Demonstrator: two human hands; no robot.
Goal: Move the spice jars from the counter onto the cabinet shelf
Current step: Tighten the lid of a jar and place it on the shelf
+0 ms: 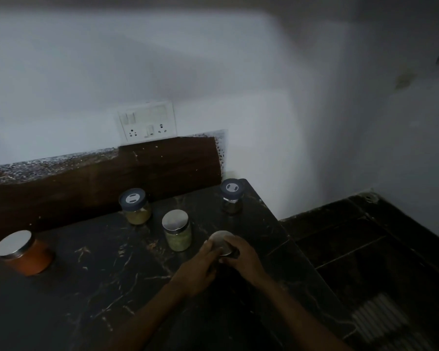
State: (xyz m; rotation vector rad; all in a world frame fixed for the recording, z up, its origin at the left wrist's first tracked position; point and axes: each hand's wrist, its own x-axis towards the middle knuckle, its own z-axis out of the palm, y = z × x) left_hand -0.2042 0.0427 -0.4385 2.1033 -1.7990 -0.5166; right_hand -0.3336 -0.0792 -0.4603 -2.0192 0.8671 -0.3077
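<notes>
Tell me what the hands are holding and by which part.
The left hand and right hand grip a silver-lidded jar by its sides, near the lid.

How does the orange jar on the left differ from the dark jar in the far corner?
The orange jar has a plain silver lid; the dark jar has a dark lid with a white centre. The orange jar holds orange-red contents, the dark jar dark ones. Both stand upright, lidded, on the counter.

On the counter (86, 287): left jar (23, 253) near the left edge, back jar (136, 206) by the back edge, middle jar (176, 230) just before it, rightward. The corner jar (231, 196) stands at the back right corner — before it, by the right edge, the front jar (222, 243).
</notes>
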